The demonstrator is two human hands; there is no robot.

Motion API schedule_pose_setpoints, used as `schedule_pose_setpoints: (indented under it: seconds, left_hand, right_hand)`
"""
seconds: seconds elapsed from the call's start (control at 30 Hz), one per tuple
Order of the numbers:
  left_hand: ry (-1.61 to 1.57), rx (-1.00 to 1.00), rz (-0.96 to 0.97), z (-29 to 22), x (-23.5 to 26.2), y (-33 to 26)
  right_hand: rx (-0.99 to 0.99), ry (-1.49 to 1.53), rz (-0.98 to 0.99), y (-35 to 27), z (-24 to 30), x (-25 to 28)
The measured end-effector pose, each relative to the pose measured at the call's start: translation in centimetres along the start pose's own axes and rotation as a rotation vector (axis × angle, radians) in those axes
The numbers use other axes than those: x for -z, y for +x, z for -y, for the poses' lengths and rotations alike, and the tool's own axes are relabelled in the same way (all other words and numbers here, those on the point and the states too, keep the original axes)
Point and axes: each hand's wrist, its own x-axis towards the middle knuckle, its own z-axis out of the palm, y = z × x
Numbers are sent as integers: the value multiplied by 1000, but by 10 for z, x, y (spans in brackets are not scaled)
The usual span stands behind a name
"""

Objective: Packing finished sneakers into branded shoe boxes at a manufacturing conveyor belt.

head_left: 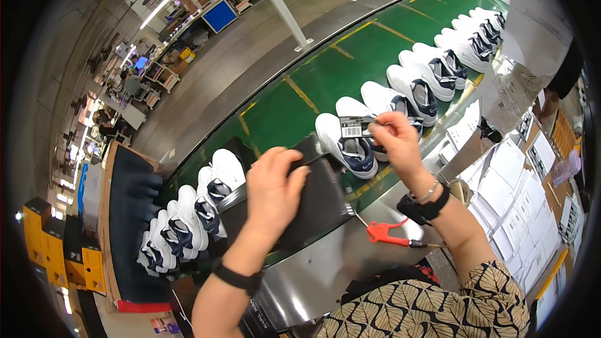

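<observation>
A green conveyor belt (325,75) curves across a factory hall, carrying white and navy sneakers (413,91) in a row. Just on the near side of the belt, the left hand (272,191) grips the upper edge of a black shoe box (313,200), fingers curled over it. Above the belt's near edge, the right hand (394,141) pinches a small black barcode label (357,127) between thumb and fingertips. A red tagging gun (385,233) lies on the steel counter (313,275) below the belt; white paper sheets (507,188) are stacked to its right
</observation>
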Motion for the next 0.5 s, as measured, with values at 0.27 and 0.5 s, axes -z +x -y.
schedule_pose_setpoints:
  seconds: [0.27,0.5]
  left_hand:
    - [-44,43,142,20,21,-17]
    - [-235,118,307,17,44,-38]
  right_hand:
    - [-11,-159,408,-48,59,-29]
    - [-42,-276,415,-68,55,-53]
